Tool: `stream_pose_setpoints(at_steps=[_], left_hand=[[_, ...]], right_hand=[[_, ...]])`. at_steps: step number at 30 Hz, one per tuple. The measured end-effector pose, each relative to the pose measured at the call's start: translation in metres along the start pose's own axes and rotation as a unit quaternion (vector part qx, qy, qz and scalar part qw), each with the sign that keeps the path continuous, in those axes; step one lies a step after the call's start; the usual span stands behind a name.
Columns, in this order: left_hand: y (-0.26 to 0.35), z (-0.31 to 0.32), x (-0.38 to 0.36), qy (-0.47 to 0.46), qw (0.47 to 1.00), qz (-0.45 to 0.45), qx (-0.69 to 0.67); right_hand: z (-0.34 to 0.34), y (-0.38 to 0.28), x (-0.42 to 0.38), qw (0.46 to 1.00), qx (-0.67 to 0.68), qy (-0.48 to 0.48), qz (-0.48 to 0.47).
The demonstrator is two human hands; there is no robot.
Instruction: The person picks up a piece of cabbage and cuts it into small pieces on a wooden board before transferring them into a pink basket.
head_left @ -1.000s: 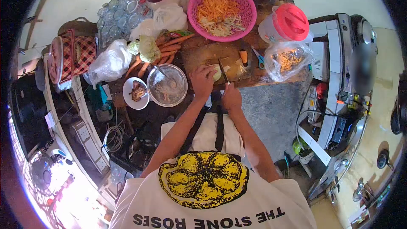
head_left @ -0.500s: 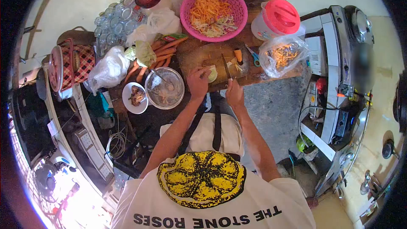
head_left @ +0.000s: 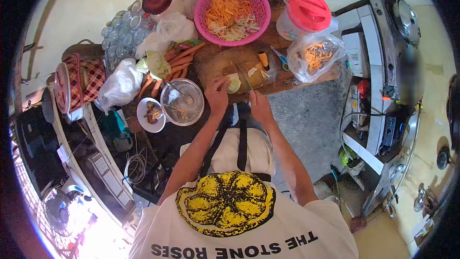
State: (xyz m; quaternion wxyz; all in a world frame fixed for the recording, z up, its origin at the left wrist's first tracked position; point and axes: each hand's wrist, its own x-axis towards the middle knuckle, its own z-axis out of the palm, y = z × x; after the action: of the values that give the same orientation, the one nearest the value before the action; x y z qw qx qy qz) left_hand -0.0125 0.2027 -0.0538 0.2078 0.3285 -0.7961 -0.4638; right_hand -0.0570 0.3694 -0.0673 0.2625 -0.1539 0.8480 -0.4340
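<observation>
The right hand [head_left: 260,106] is gripping a knife [head_left: 242,77] whose blade is angling up-left, just right of the pale vegetable piece [head_left: 234,85] the left hand [head_left: 216,97] is pinning

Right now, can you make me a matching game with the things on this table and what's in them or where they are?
Things:
1. round pink plastic basket
2. clear glass bowl
3. small white plate
4. clear plastic bag

Descriptions:
A. holds a metal spoon
B. full of shredded orange carrot
C. far right on the table
D. left of the glass bowl

Pairs: 1-B, 2-A, 3-D, 4-C
</observation>
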Motion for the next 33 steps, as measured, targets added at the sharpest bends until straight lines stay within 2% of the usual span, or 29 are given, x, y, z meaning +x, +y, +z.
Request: stream_pose_setpoints(at_steps=[2, 5, 8, 10, 13, 14, 16, 19, 22, 25, 28, 29, 32, 33], left_hand=[[0.003, 0.002, 0.001, -0.005, 1.000, -0.020, 0.010], [-0.002, 0.008, 0.001, -0.001, 0.999, -0.007, 0.033], [-0.004, 0.008, 0.001, -0.002, 0.999, -0.002, 0.034], [-0.002, 0.002, 0.000, -0.009, 0.999, 0.018, 0.047], [0.017, -0.001, -0.010, 0.057, 0.983, -0.002, 0.176], [0.024, 0.000, -0.014, 0.063, 0.986, -0.034, 0.152], [0.031, 0.005, -0.020, 0.079, 0.987, -0.099, 0.101], [0.018, 0.009, -0.022, 0.058, 0.991, -0.088, 0.080], [0.015, 0.010, -0.018, 0.030, 0.989, -0.137, 0.049], [0.022, 0.004, -0.007, -0.021, 0.998, -0.048, 0.034], [0.011, 0.007, 0.007, -0.072, 0.997, 0.001, 0.027], [0.008, 0.010, 0.007, -0.053, 0.998, -0.019, 0.030], [-0.001, 0.016, 0.001, -0.019, 0.997, -0.074, 0.033], [-0.003, 0.015, 0.001, -0.022, 0.996, -0.086, 0.029]], right_hand=[[0.005, -0.003, -0.006, 0.998, -0.061, 0.019, -0.020], [0.006, -0.013, -0.011, 0.989, -0.146, -0.004, 0.023], [0.005, -0.019, -0.016, 0.990, -0.135, 0.039, 0.023], [0.006, -0.007, -0.015, 0.995, -0.077, 0.043, 0.038], [0.001, 0.006, -0.008, 0.997, 0.004, 0.038, 0.059], [0.000, 0.008, -0.008, 0.997, 0.030, 0.034, 0.067], [-0.004, 0.002, -0.007, 0.998, -0.021, 0.026, 0.060], [-0.008, -0.005, 0.000, 0.998, -0.040, 0.003, 0.046], [-0.011, -0.016, 0.002, 0.999, -0.027, -0.020, 0.038], [-0.010, -0.013, 0.002, 0.999, -0.035, -0.008, 0.023], [-0.013, -0.007, -0.002, 0.997, -0.079, -0.008, -0.015], [-0.014, -0.006, -0.003, 0.995, -0.098, -0.014, -0.030], [-0.018, -0.017, 0.001, 0.997, 0.013, -0.026, 0.078], [-0.015, -0.012, 0.005, 0.998, -0.009, -0.014, 0.056]])
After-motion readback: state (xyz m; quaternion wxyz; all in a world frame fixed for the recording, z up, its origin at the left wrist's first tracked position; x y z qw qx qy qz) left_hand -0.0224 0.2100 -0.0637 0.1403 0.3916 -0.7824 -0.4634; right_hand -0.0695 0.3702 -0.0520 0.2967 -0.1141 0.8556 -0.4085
